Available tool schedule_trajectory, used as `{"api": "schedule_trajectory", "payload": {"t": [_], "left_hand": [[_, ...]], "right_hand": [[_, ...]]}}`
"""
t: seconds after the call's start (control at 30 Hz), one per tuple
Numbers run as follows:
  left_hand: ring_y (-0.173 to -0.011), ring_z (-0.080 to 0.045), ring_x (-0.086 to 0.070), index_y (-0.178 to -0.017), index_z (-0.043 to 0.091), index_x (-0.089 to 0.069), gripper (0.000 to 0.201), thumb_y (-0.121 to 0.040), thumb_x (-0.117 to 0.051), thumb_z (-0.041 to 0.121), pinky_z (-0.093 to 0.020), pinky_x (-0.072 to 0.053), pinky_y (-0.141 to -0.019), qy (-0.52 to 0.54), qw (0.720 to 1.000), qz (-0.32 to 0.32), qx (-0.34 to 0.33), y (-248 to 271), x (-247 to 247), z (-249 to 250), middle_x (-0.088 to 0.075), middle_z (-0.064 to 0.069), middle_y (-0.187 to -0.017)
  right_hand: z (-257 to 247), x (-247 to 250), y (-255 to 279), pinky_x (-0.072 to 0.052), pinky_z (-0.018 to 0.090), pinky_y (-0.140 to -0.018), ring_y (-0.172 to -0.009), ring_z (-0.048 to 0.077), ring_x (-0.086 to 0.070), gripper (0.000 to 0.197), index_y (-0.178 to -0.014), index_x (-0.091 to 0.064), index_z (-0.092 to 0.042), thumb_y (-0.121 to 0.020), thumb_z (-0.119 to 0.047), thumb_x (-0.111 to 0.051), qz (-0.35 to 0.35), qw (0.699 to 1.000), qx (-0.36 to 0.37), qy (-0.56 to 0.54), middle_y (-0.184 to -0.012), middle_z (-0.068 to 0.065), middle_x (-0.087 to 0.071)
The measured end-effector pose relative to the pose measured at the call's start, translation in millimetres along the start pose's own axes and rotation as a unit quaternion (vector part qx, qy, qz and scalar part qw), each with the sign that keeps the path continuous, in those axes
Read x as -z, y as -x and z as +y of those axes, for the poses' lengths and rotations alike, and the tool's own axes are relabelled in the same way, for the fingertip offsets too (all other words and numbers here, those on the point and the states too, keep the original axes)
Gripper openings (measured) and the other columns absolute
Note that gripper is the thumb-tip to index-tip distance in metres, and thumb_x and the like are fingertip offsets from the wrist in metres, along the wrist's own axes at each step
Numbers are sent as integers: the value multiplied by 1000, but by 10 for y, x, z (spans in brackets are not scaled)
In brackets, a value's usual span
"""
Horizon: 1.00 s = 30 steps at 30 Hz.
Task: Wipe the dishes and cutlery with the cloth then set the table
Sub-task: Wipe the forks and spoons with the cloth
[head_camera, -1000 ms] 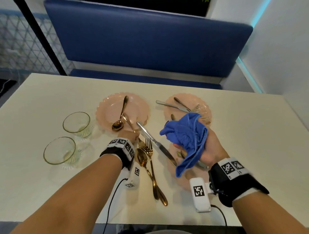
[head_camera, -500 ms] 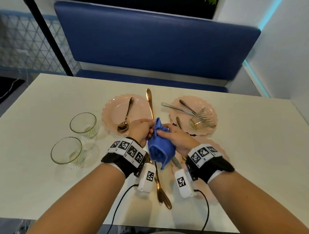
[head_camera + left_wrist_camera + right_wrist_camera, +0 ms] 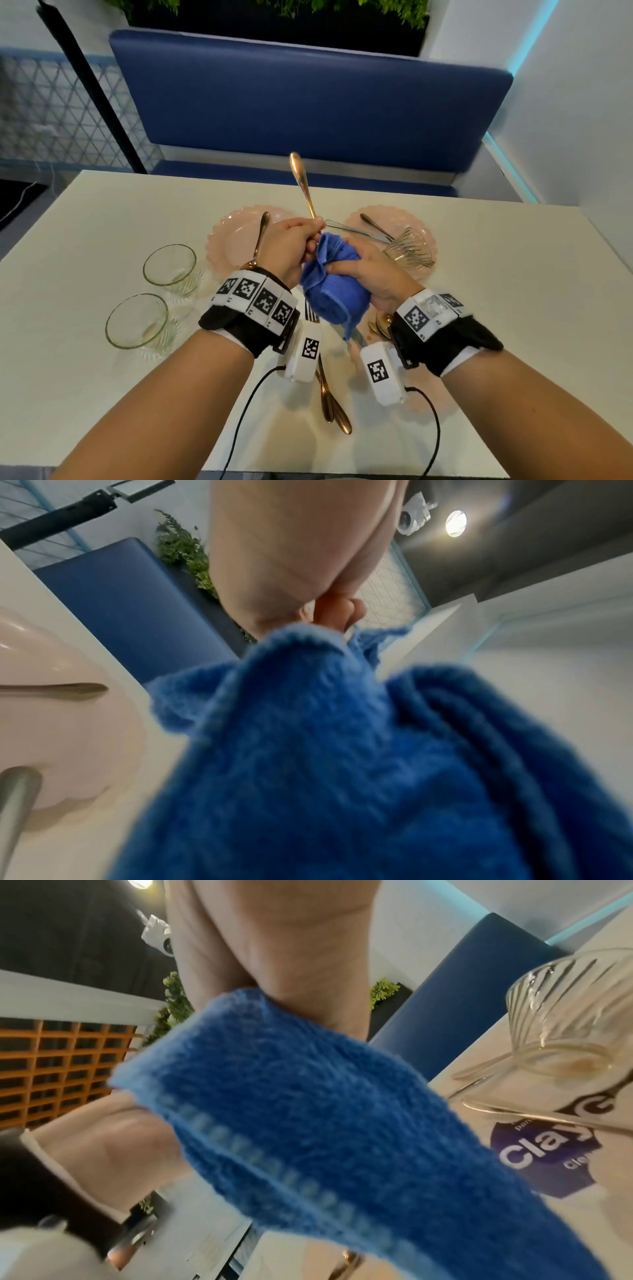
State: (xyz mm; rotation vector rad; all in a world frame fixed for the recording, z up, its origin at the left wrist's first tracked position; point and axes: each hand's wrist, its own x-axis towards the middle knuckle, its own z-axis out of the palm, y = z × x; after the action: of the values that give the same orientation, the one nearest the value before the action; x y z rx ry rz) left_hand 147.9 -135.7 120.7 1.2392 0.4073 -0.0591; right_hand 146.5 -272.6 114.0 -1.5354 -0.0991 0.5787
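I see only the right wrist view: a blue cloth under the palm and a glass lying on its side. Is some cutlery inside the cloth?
Observer: Yes. In the head view a gold handle sticks up out of the blue cloth. Its working end is hidden inside, so I cannot tell which piece it is.
Operator: Which of the hands holds it?
Observer: The left hand grips the handle just above the cloth, and the right hand is wrapped round the cloth.
Operator: Are any glasses standing?
Observer: Two glasses stand upright on the table, to the left of the left wrist.
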Motion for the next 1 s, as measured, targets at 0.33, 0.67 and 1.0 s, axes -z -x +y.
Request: {"api": "schedule_trajectory", "payload": {"t": [0.33,0.67,1.0], "left_hand": [[-61,-11,-51,-99,22,-64,22,-97,-45,32,-21,-43,-56,-283,952,-43,-112,17,439,763,-63,-4,-82],[-45,-8,-40,-89,10,-67,27,-97,-46,25,-15,-35,-47,-437,891,-105,-61,194,693,702,-53,0,-57],[-49,-9,-39,-79,14,-63,28,-98,-44,17,-19,-34,-48,-261,961,-23,-86,379,347,12,-48,2,-56]], "right_hand": [[-266,368,128,-53,35,-88,-91,20,-66,28,-108,-64,-5,-80,-7,-70,-25,978,17,207,-101,12,-70],[-497,799,-17,-48,53,-97,-98,30,-66,24,-99,-66,-7,-78,-18,-71,159,976,108,100,-101,18,-69],[-58,365,-17,-48,42,-95,-107,28,-60,31,-119,-55,-10,-97,-30,-47,139,973,7,-185,-118,15,-62]]}}
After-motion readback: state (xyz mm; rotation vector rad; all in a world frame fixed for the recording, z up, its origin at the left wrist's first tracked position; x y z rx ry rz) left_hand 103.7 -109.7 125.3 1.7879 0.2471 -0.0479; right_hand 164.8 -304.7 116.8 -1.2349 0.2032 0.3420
